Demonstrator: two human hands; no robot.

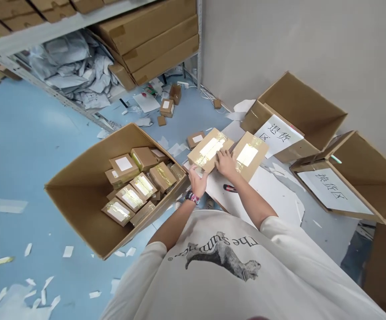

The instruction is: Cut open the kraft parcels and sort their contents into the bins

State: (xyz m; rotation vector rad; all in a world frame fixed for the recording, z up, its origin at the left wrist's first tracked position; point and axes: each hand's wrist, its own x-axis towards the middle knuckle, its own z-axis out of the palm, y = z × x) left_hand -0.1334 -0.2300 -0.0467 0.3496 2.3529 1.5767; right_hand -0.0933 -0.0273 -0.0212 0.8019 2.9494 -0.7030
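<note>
A small taped cardboard box (210, 150) with a white label lies in front of me. My left hand (197, 181) grips its near left corner, thumb and fingers at the edge. My right hand (226, 163) holds the same box at its right side, fingers curled over the edge. Right beside it lies a second taped cardboard box (250, 154), also labelled, partly behind my right hand. A red and black utility knife (230, 188) rests on the white tabletop (276, 195) near my right forearm.
A large open carton (79, 213) at my left holds several small taped boxes. Two open cartons with handwritten paper signs, one farther back (289, 146) and one nearer (342, 195), stand at right. A shelf (53, 33) carries boxes and grey bags. Paper scraps litter the blue floor (29, 146).
</note>
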